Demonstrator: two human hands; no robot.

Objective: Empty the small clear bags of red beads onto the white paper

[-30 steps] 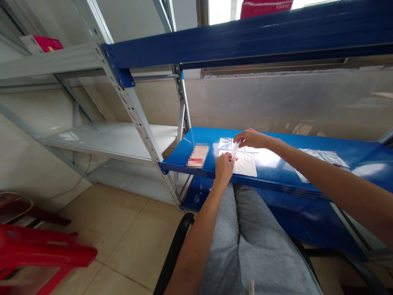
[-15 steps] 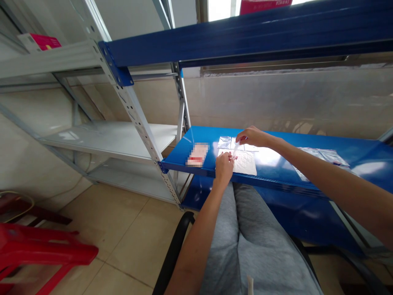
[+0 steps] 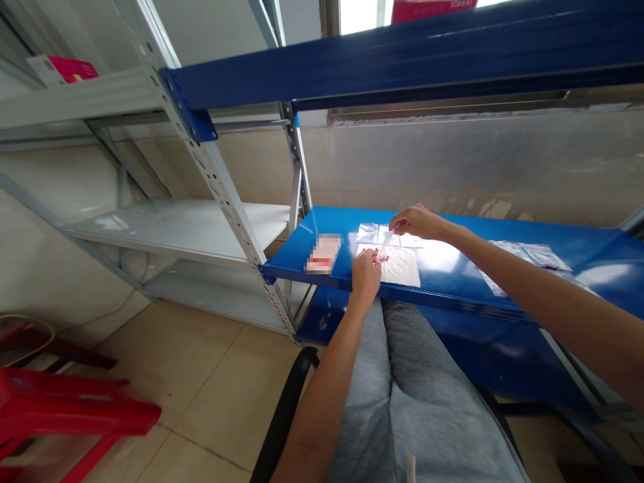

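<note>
My left hand (image 3: 365, 274) rests at the front edge of the blue shelf (image 3: 453, 282), fingers curled in a pinch on something small and pinkish that I cannot make out. My right hand (image 3: 417, 222) hovers just behind it, pinched on a thin clear tube (image 3: 385, 244) that slants down toward my left fingers. Under both hands lies a white sheet (image 3: 400, 266). Small clear plastic bags (image 3: 369, 233) lie just behind the sheet.
A blurred pink-and-white packet (image 3: 323, 253) lies at the shelf's left end. More clear bags (image 3: 533, 258) lie to the right. A blue beam (image 3: 402, 64) runs overhead. Grey shelving (image 3: 186, 228) stands to the left, a red stool (image 3: 65, 412) on the floor.
My right hand has dropped slightly and tilted the tube tip closer to my left fingers. My left hand has barely moved.
</note>
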